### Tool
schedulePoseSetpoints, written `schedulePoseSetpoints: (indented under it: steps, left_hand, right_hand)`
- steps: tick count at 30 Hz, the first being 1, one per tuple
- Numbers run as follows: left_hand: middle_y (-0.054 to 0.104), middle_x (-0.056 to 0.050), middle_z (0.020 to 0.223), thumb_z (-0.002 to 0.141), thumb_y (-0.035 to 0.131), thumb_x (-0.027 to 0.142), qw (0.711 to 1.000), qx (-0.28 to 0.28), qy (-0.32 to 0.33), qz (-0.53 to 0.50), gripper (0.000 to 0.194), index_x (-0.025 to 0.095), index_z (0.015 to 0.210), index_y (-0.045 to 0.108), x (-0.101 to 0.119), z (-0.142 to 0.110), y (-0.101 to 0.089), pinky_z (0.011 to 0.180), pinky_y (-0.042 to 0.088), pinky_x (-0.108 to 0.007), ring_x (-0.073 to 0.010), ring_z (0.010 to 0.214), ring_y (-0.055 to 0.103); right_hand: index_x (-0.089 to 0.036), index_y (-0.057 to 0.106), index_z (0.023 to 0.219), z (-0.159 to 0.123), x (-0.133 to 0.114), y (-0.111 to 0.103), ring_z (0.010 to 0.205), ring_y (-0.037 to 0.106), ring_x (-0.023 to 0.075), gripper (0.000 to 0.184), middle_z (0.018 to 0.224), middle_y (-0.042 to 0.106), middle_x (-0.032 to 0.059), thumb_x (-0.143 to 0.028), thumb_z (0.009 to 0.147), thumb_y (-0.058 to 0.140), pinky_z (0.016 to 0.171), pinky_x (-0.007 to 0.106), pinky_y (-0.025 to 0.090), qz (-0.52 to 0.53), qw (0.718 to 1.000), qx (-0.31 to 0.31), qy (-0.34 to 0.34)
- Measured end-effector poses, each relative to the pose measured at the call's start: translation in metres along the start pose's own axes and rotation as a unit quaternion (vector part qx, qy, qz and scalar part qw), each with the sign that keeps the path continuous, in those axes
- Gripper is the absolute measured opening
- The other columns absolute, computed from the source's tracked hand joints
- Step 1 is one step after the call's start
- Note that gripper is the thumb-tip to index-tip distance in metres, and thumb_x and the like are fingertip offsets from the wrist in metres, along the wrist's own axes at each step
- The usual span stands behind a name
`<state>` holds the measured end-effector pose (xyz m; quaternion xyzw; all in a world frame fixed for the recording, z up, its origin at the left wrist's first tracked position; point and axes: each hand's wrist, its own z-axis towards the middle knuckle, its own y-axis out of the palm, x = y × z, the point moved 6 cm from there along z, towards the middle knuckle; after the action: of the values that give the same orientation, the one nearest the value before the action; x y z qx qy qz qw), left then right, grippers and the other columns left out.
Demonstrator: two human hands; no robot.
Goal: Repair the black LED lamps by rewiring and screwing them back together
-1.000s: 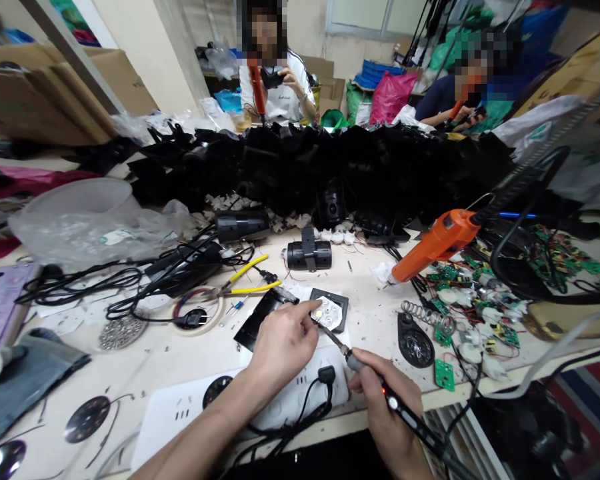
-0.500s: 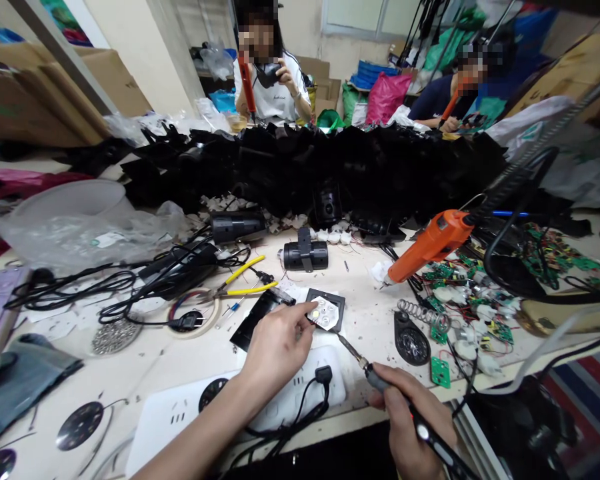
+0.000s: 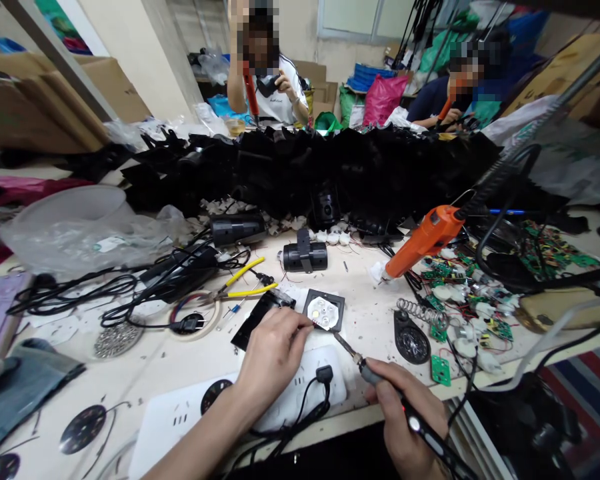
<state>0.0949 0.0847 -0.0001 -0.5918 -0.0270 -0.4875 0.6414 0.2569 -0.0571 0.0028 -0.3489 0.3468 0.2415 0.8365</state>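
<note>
My right hand [image 3: 410,407] is closed around a soldering iron [image 3: 363,365], its tip pointing at the lower edge of a small black square frame [image 3: 339,308]. Seated in that frame is a white part with several clear round lenses [image 3: 325,313]. My left hand [image 3: 275,347] has thumb and forefinger pinched together at the frame's lower left corner; whatever lies between them is too small to make out. Partly behind the left hand lies a flat glossy black piece [image 3: 260,320]. A white power strip [image 3: 330,393] sits below both hands, with a black plug [image 3: 324,375] in it.
Yellow-handled pliers [image 3: 250,291] and a tape roll [image 3: 215,320] lie to the left. An orange electric screwdriver [image 3: 423,243] hangs at the right over circuit boards [image 3: 440,370] and a screw dish [image 3: 413,340]. Black housings [image 3: 305,256] pile up behind; two people sit across.
My left fingers have drawn back from the white lens part to the frame's lower left corner. The soldering iron has shifted slightly left. Across the table, one person's arm has risen.
</note>
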Motion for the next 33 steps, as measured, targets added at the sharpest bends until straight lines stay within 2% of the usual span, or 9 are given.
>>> schedulePoseSetpoints:
  steps: [7,14,25,33]
  left_hand:
    - [0.060,-0.006,0.090,0.084,0.051,0.014,1.000,-0.003,-0.020,0.016,0.012,0.018,0.080,0.061,0.003,0.001,0.008,0.070,0.050,-0.032,-0.0202,0.082,0.059]
    - [0.061,-0.006,0.093,0.080,0.055,0.012,0.999,0.027,-0.014,0.025,0.011,0.019,0.075,0.062,0.003,0.004,0.009,0.075,0.051,-0.035,-0.0225,0.089,0.058]
    - [0.065,-0.007,0.102,0.083,0.052,0.012,1.000,0.011,-0.009,0.009,0.014,0.019,0.077,0.062,0.004,0.002,0.009,0.078,0.054,-0.033,-0.0210,0.092,0.064]
    - [0.064,-0.007,0.103,0.083,0.053,0.012,1.000,0.015,-0.005,0.018,0.013,0.019,0.077,0.062,0.005,0.001,0.011,0.078,0.054,-0.033,-0.0213,0.094,0.063]
  right_hand:
    - [-0.019,0.069,0.106,0.001,-0.003,0.004,0.055,0.068,0.0154,0.021,0.079,0.074,0.0047,-0.024,0.091,0.055,0.059,0.028,0.058,0.008,1.000,-0.028,-0.006]
    - [-0.020,0.066,0.108,0.007,-0.007,0.012,0.062,0.070,0.0158,0.024,0.075,0.073,0.0025,-0.014,0.087,0.056,0.065,0.028,0.059,0.005,0.996,-0.054,-0.071]
    - [-0.018,0.065,0.106,0.010,-0.009,0.022,0.054,0.066,0.0133,0.021,0.067,0.069,0.0003,-0.014,0.089,0.054,0.053,0.023,0.056,0.019,0.998,-0.047,-0.040]
    - [-0.018,0.066,0.102,0.015,-0.013,0.025,0.051,0.066,0.0119,0.018,0.065,0.070,-0.0008,-0.015,0.090,0.052,0.051,0.021,0.056,0.023,0.999,-0.023,-0.029]
